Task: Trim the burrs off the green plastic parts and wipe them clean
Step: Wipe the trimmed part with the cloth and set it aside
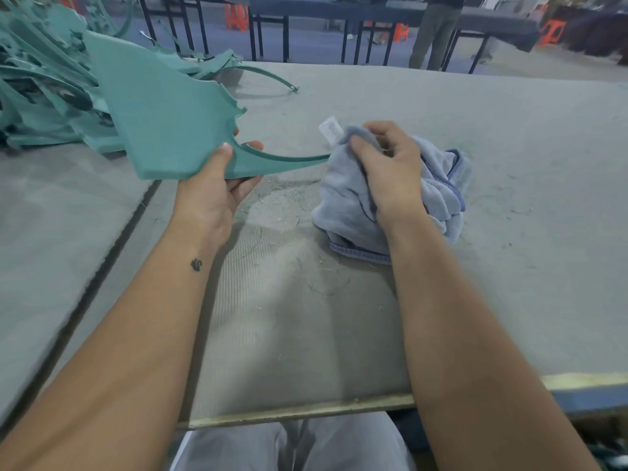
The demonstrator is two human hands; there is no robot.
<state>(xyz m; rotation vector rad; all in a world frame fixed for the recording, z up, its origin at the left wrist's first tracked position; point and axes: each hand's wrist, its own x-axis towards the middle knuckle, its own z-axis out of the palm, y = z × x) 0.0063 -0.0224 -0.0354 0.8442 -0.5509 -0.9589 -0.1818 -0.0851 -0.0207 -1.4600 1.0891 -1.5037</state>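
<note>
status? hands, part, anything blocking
Left hand grips green part, lifted. Right hand grips blue cloth on table. Nothing blocking.

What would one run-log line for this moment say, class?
stage: wiping | left hand: holds green plastic part | right hand: grips blue cloth at part's thin tip | pile of green parts: far left on table

A plastic part (159,120) is held up over the left of the table (509,164) by the left hand (217,192), its thin tip reaching right to the cloth (401,198). The right hand (390,168) rests on the cloth at centre-right. A heap of parts (40,79) lies far left, with another table (373,15) beyond.
</note>
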